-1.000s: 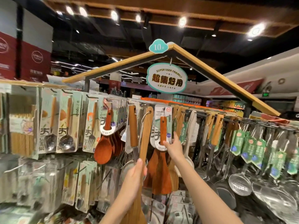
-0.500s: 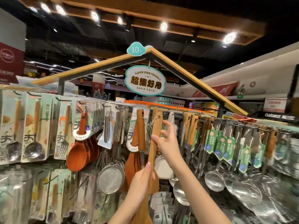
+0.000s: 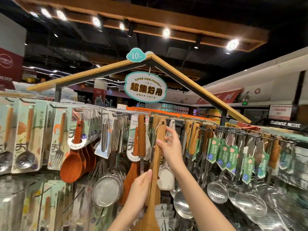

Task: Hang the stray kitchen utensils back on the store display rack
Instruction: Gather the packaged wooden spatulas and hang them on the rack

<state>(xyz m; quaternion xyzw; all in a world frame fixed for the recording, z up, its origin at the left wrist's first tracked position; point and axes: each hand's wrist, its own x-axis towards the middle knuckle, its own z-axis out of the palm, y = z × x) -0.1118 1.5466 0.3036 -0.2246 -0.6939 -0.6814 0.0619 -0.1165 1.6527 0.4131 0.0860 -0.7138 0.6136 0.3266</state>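
A long light-wood spatula stands upright in front of the display rack, with a string loop at its top end. My left hand grips its lower shaft from the left. My right hand pinches the upper handle, thumb at the front and fingers behind, just under the loop. The spatula's top sits level with the rack's hooks; I cannot tell whether the loop is on a hook. Its blade runs out of view at the bottom.
Dark wooden spoons and packaged spoons hang at the left. A mesh strainer hangs left of my hands. Steel ladles and skimmers with green tags hang at the right. A roof-shaped frame with an oval sign stands overhead.
My right hand left the packaged wooden turner and took hold of the light spatula's upper handle. The spatula went up towards the hooks. My view swung to the right.
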